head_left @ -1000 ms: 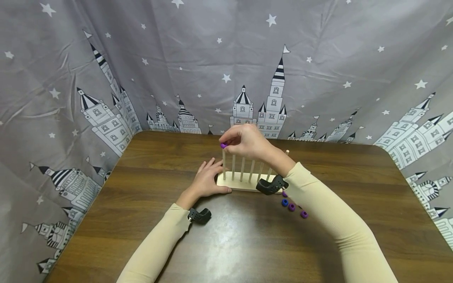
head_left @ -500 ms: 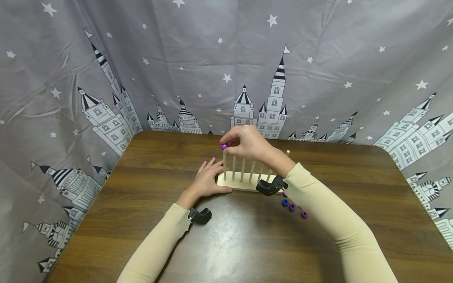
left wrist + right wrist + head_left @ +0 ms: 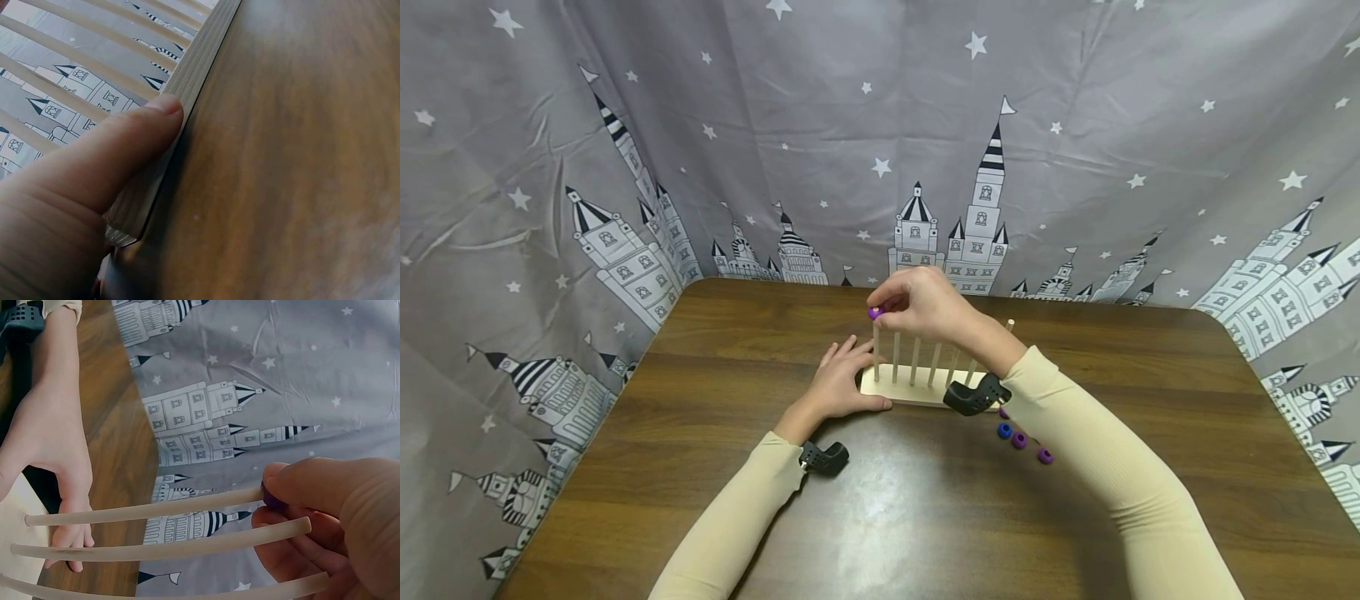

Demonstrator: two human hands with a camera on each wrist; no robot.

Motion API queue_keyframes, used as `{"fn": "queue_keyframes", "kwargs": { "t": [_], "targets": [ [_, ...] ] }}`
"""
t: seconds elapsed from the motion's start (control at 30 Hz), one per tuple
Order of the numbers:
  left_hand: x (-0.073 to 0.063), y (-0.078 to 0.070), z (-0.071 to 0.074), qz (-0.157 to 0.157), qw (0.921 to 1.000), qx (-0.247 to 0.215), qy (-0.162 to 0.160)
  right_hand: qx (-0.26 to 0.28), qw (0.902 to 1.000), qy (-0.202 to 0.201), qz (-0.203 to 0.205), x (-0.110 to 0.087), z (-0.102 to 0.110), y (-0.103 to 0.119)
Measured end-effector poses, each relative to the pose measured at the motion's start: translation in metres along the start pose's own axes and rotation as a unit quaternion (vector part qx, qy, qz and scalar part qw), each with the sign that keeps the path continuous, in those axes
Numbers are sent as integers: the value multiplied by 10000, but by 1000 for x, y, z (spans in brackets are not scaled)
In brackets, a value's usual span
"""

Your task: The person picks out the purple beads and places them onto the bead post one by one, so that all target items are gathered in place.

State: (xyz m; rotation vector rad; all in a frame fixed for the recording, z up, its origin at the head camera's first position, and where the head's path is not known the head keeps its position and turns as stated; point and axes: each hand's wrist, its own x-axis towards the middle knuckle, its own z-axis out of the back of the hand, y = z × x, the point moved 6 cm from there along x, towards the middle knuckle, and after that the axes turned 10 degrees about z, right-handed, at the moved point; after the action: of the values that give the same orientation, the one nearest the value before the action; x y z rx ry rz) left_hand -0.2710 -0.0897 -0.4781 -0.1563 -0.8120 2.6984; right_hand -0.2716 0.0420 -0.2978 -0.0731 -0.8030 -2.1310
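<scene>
A pale wooden stand (image 3: 906, 386) with a row of upright pegs sits on the table. My left hand (image 3: 837, 385) grips its left end, the thumb (image 3: 140, 134) along the front edge and the other fingers stretched out past the back. Above the leftmost peg (image 3: 876, 350), my right hand (image 3: 928, 307) pinches a purple bead (image 3: 876, 313) between thumb and fingertips. The peg's tip shows in the bead's hole. In the right wrist view the purple bead (image 3: 272, 499) is mostly hidden by the thumb. The right forearm and its wrist camera cover part of the stand's right side.
Right of the stand's front edge lie a blue bead (image 3: 1004, 431) and purple beads (image 3: 1018, 440), (image 3: 1045, 456), with another purple bead (image 3: 1003, 412) partly hidden by the right sleeve. A grey castle-print curtain (image 3: 820, 125) hangs behind the brown wooden table (image 3: 760, 333).
The purple bead in my right hand has shifted down very slightly, and the peg's tip now shows in its hole. My left hand has stayed in place on the stand.
</scene>
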Motion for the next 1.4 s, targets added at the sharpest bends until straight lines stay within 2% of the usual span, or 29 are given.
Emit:
{"fn": "queue_keyframes", "kwargs": {
  "t": [0.53, 1.4],
  "targets": [
    [1, 1, 0, 4, 10000, 3, -26, 30, 9999, 2, 102, 0, 0, 0],
    [1, 0, -1, -4, 10000, -17, 15, 137, 9996, -67, -241, -3, 1, -5]
  ]
}}
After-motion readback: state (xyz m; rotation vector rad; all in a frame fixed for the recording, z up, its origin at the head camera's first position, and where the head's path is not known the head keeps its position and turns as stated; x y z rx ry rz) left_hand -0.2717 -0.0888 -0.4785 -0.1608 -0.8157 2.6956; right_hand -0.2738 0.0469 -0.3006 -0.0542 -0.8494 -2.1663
